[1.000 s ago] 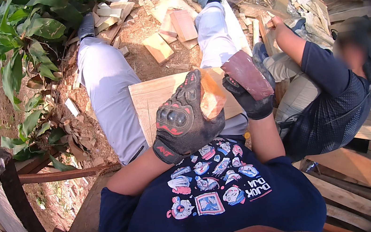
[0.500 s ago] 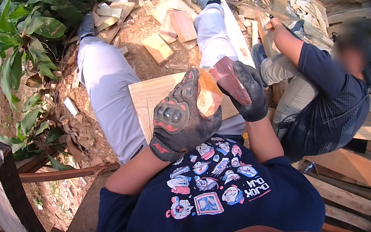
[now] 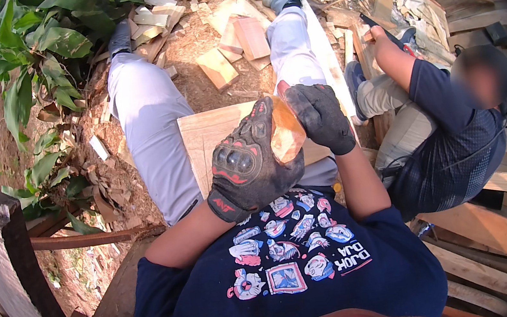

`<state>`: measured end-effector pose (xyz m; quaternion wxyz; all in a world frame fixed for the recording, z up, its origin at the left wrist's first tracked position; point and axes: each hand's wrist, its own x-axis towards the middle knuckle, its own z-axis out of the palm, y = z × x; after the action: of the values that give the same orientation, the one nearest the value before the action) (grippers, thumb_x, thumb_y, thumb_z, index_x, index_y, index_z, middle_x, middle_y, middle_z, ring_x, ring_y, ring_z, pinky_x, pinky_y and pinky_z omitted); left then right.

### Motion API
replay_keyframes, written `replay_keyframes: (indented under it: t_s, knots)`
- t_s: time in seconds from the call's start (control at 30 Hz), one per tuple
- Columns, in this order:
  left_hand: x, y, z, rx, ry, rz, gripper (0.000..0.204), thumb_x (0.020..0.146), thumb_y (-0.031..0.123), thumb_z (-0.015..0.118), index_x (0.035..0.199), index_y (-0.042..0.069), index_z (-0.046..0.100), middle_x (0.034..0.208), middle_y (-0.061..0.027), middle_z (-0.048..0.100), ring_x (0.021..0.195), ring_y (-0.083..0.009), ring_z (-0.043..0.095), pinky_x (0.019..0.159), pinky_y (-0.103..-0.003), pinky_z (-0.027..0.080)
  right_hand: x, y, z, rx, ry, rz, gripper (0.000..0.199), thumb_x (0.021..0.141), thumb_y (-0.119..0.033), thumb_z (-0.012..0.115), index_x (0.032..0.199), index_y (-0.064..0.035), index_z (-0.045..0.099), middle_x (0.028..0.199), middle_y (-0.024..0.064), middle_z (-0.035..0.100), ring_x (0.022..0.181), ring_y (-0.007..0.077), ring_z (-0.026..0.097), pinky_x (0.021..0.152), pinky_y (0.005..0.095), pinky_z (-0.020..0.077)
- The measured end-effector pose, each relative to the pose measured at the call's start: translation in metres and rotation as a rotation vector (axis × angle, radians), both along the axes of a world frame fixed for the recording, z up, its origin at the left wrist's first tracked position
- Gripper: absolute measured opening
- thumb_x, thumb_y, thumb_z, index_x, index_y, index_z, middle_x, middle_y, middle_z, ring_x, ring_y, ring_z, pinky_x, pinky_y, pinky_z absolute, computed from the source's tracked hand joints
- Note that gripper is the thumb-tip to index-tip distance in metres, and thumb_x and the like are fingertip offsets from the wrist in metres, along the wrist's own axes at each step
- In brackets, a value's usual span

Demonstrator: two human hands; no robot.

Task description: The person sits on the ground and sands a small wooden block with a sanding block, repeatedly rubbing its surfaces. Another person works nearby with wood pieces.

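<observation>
In front of my chest, my gloved left hand (image 3: 250, 159) is wrapped round a chunky, angular wood block (image 3: 286, 131) with pale orange faces. Against the block's right side rests my gloved right hand (image 3: 320, 116), its fingers curled over. A dark reddish-brown sheet, which looks like sandpaper (image 3: 282, 87), is in that hand; only a small edge shows at its upper left, and the fingers hide the rest. Beneath both hands a flat light wooden board (image 3: 199, 137) lies across my thighs.
Another person (image 3: 449, 124) in a dark shirt sits close on my right, holding a dark tool. Wood offcuts (image 3: 218, 66) litter the ground ahead. Leafy plants (image 3: 49, 41) stand at the far left, and a thick timber (image 3: 14, 257) rises at the near left. Slats (image 3: 476, 270) are stacked at the right.
My right hand has turned over and moved in against the block, so the reddish-brown sheet is now mostly covered. The left hand keeps its hold, almost unmoved. The other person's dark tool shows more.
</observation>
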<state>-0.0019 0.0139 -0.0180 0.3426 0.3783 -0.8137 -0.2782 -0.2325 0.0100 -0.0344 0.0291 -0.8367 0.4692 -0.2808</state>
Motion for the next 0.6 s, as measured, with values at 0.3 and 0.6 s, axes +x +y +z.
replay_keyframes:
  t_s: [0.3,0.6]
  knots:
    - [0.004,-0.001,0.011,0.045,-0.068,-0.016,0.079,0.082,0.028,0.086,0.148,-0.006,0.058,0.130,-0.0243,0.071,0.108,-0.0375,0.076,0.092,-0.049,0.061,0.007,0.025,0.044,-0.008,0.018,0.057,0.063,0.087,-0.015,0.073,0.145,0.0075,0.062,0.097,0.0095,0.072,0.084,0.0291,0.073,0.071,0.0433,0.0536]
    - [0.010,-0.004,0.008,0.002,-0.114,0.005,0.093,0.080,0.026,0.090,0.155,-0.007,0.049,0.124,-0.0245,0.073,0.104,-0.0377,0.077,0.090,-0.048,0.062,-0.001,-0.004,-0.013,0.070,0.045,0.082,0.069,0.089,-0.025,0.073,0.148,0.0064,0.055,0.098,0.0052,0.071,0.086,0.0273,0.073,0.074,0.0444,0.0531]
